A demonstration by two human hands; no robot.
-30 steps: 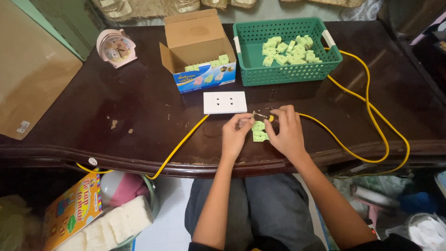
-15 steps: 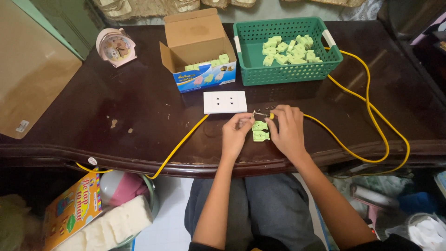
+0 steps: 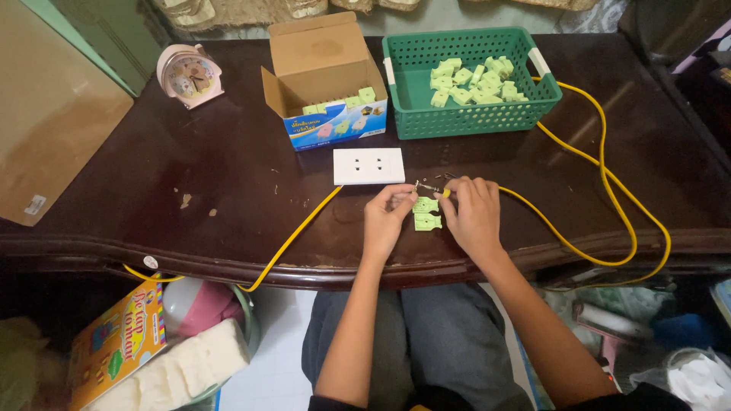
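My left hand point(image 3: 387, 217) and my right hand point(image 3: 472, 213) meet at the table's front edge over two pale green plug halves point(image 3: 426, 213). The left fingertips pinch a small metal part point(image 3: 425, 187) above the upper half. My right hand grips the end of a yellow cable point(image 3: 586, 171) at the same spot. A white socket plate point(image 3: 369, 166) lies just beyond the hands, with another yellow cable point(image 3: 293, 240) running from it off the front edge.
A green basket point(image 3: 472, 122) with several green plug parts sits at the back right. An open cardboard box point(image 3: 324, 84) of more parts stands beside it, a pink alarm clock point(image 3: 189, 75) further left. A large cardboard sheet point(image 3: 53, 114) leans at the left.
My hands have shifted slightly over the green plug halves. My fingertips have closed in on the small metal part and the cable end. Nothing else has moved.
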